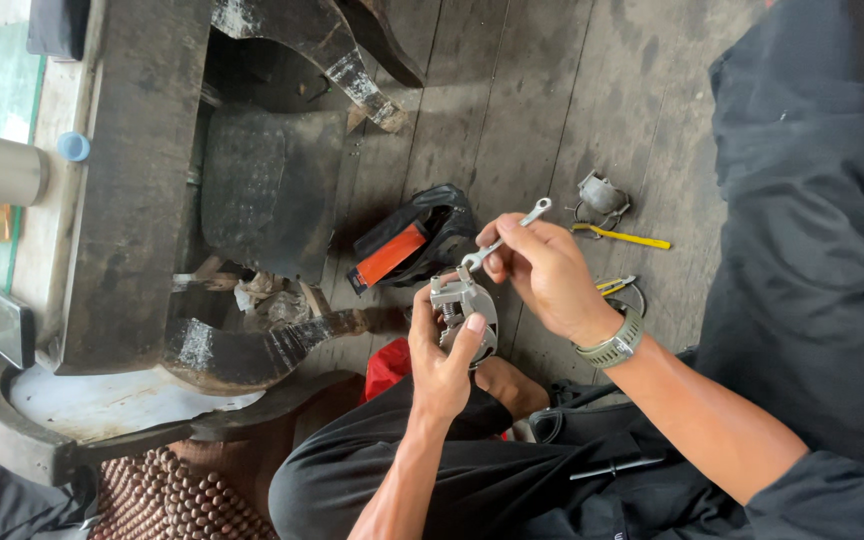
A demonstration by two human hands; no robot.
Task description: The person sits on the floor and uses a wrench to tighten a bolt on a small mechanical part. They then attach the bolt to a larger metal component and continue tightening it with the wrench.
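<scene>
Bare grey floor planks [542, 110] lay open beyond the hands. A black-and-orange case [407, 245] crowded the left; a yellow-handled tool [622, 237] and small grey metal part [602, 192] blocked the right.

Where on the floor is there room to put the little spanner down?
Bare planks lie open between the dark wooden furniture leg and the grey metal part. It is crowded near both hands: the black-and-orange case, the yellow-handled tool and the pliers sit close together there.
</scene>
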